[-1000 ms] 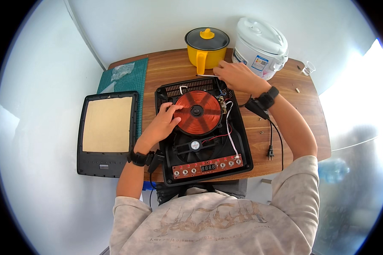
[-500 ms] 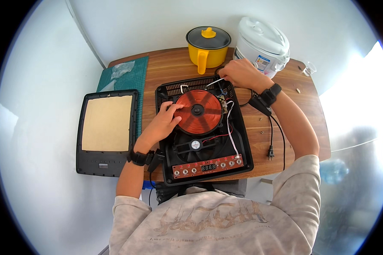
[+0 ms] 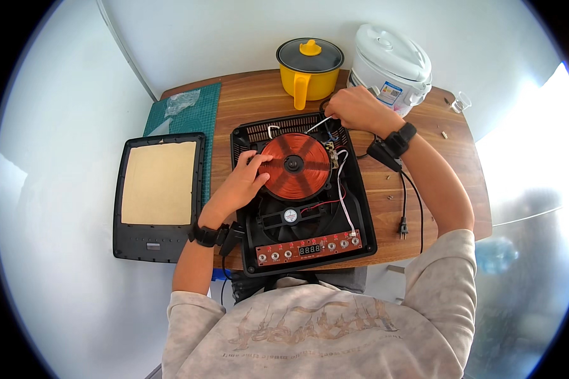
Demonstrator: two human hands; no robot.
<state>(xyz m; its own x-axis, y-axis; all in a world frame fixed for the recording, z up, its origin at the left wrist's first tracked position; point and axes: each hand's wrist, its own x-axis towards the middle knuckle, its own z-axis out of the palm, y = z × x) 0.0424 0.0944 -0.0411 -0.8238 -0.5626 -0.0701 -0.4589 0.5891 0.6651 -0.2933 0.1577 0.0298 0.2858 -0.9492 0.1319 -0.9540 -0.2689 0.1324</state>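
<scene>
White rod (image 3: 319,124) swung down toward coil (image 3: 297,183), right hand (image 3: 362,108) arched, grip pinching rod, left hand (image 3: 235,184) on coil, fingers parted.

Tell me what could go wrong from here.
The thin rod in the right hand slants down to the upper edge of the coil; a slip might scratch the windings.

The left hand rests on the coil's left side, so pressing unevenly could shift it.

Small loose pieces lie on the tabletop and could get knocked away.
</scene>
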